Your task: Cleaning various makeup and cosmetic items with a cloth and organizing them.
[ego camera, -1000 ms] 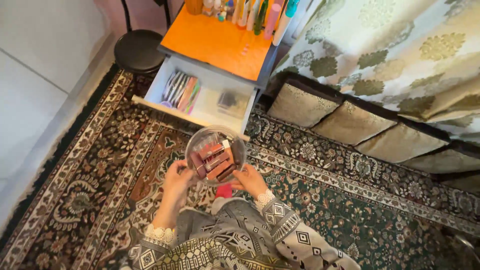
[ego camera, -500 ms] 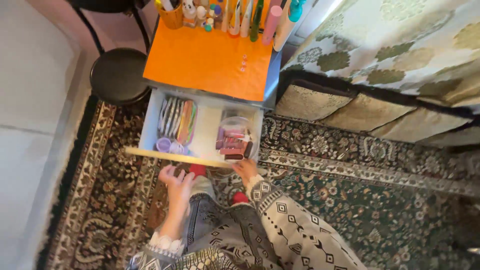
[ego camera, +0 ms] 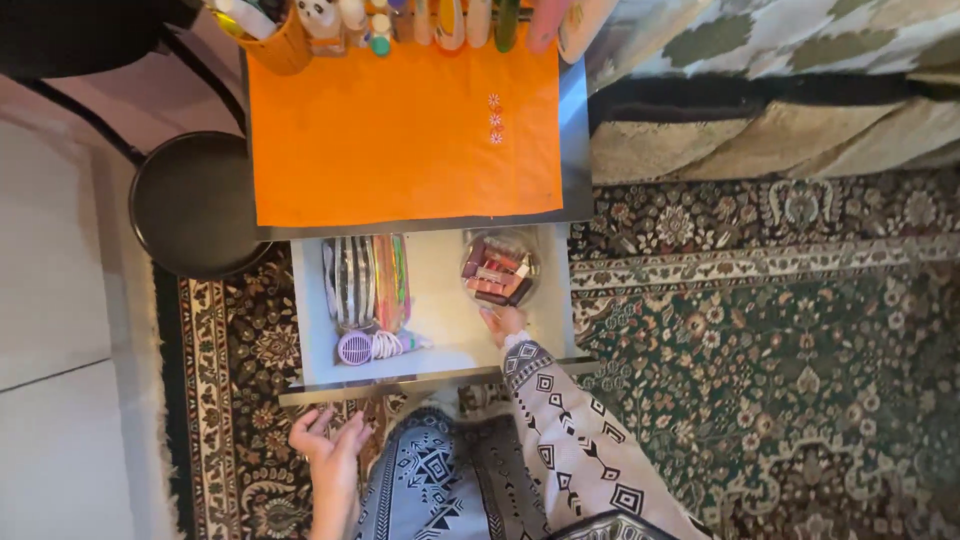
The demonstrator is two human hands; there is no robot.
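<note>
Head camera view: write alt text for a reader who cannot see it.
The person's right hand reaches into an open drawer, touching a clear round container of lipsticks set in its back right corner. The left hand hovers, fingers open, over the patterned rug below the drawer front. Above, an orange mat covers the cabinet top.
</note>
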